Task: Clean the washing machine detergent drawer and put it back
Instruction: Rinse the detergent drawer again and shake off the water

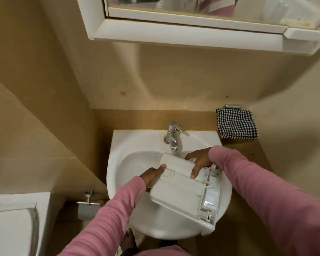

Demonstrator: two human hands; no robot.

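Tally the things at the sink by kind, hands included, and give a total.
Hands: 2, the left hand and the right hand, both gripping the detergent drawer
Detergent drawer: 1
Sink: 1
Tap: 1
Checked cloth: 1
Total: 6

home bathroom | washbasin [118, 163] | tap [171, 134] | mirror cabinet [174, 32] | toilet [9, 228]
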